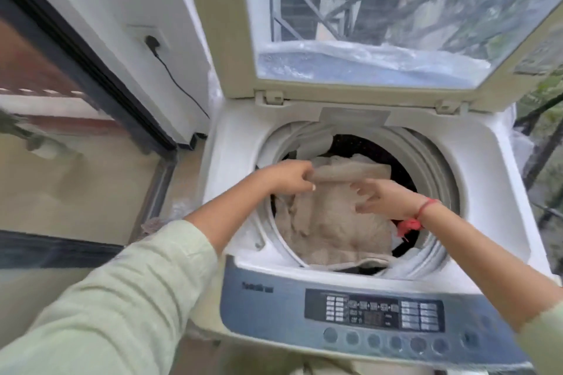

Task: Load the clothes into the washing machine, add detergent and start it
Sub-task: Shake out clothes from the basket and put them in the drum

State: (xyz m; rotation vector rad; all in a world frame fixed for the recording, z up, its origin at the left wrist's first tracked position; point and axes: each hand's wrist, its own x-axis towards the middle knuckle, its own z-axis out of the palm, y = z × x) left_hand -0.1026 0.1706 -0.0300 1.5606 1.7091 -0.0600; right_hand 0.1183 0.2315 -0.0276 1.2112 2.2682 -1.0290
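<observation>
A top-loading washing machine (225,143) stands by a white wall with its lid (396,18) raised. The left hand (291,176) pinches a beige cloth (329,216) lying in the drum; the right hand (385,196) hovers, fingers spread.

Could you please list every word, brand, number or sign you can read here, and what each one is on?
Nothing can be read for certain.
Brand word on the washing machine's control panel: too blurred to read.
Labels beside the panel's display: too small and blurred.
Round buttons: no legible marks.
</observation>
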